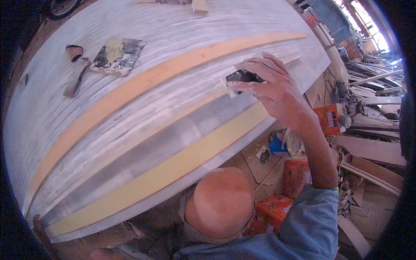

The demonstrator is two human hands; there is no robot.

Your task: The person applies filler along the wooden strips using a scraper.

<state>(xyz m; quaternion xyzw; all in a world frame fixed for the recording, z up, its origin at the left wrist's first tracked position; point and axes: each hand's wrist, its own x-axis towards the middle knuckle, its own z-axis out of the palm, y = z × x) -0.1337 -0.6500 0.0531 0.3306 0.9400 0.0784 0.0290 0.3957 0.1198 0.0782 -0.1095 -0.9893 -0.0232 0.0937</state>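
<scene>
My right hand (273,86) reaches over the long curved surface, its fingers closed around a black spreader (242,79) with pale paste on its edge. The spreader is at the upper end of a thin raised strip, touching or just above the surface. A wide orange-tan strip (164,71) curves beyond it, and a yellowish band (173,160) runs nearer. A dark board (118,56) with a pale lump of paste lies at the upper left. What seems to be my left hand (105,254) shows dimly at the bottom edge, its fingers hidden.
A curled brown piece (74,52) and a bent strip (76,79) lie beside the board. Below the surface's right edge are a blue tin (279,143) and orange-red boxes (297,177). Wood scraps (375,149) pile at the right. A rounded skin-coloured shape (223,203) fills the bottom centre.
</scene>
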